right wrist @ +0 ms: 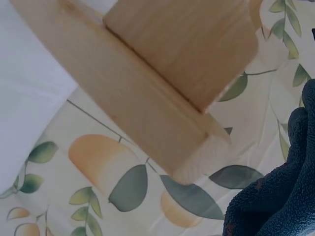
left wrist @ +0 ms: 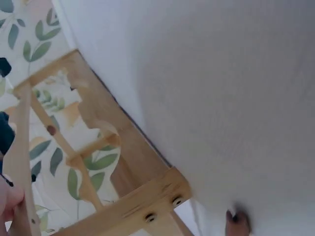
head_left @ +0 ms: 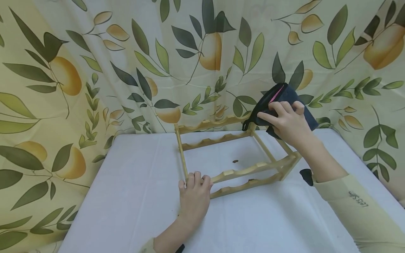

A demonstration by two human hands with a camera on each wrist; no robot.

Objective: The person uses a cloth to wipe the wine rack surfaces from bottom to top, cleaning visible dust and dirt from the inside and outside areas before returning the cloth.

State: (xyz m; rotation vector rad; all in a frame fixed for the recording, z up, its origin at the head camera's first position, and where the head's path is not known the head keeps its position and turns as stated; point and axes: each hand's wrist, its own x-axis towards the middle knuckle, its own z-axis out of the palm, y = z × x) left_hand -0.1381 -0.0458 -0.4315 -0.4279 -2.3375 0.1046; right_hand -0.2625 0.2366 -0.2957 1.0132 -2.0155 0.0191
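A pale wooden rack (head_left: 250, 171) with scalloped rails stands on the white-covered table. My left hand (head_left: 195, 198) grips its front left corner, fingers curled over the rail; some of those fingers (left wrist: 9, 201) show at the left edge of the left wrist view. Over the back right corner, my right hand (head_left: 289, 121) holds a dark blue cloth (head_left: 292, 98) with a pink streak, bunched under the fingers. In the right wrist view the fuzzy cloth (right wrist: 285, 196) hangs in folds beside the end of a wooden bar (right wrist: 123, 88).
A small brown piece (head_left: 235, 161) lies on the white tabletop (head_left: 142, 196) inside the rack's outline. Behind the table hangs a curtain (head_left: 104, 70) printed with leaves and fruit, close to the rack's back rails.
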